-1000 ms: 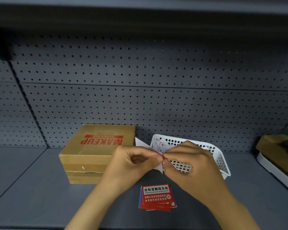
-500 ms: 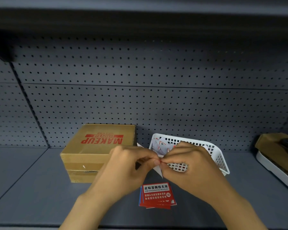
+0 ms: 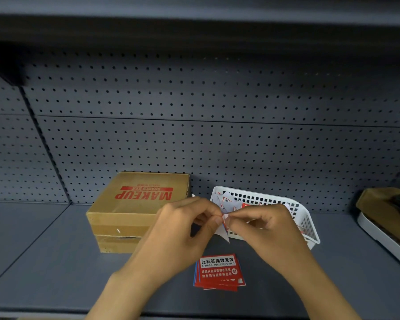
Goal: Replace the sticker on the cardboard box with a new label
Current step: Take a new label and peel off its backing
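A brown cardboard box (image 3: 134,211) printed with red "MAKEUP" sits on the grey shelf, left of centre. My left hand (image 3: 183,232) and my right hand (image 3: 263,229) meet in front of it, both pinching one label sheet (image 3: 223,229). The sheet shows its white backing, with a red edge at my fingertips. A small stack of red labels (image 3: 218,272) with white Chinese text lies on the shelf below my hands. My left hand hides the box's right front corner.
A white perforated basket (image 3: 303,218) holding torn label scraps stands right of the box, partly behind my right hand. A white tray with brown contents (image 3: 383,218) sits at the far right. A grey pegboard wall (image 3: 194,135) closes the back.
My hands have dropped slightly and drawn closer. A red edge now shows at my fingertips where the sheet looked only white. The box and the label stack have not moved.
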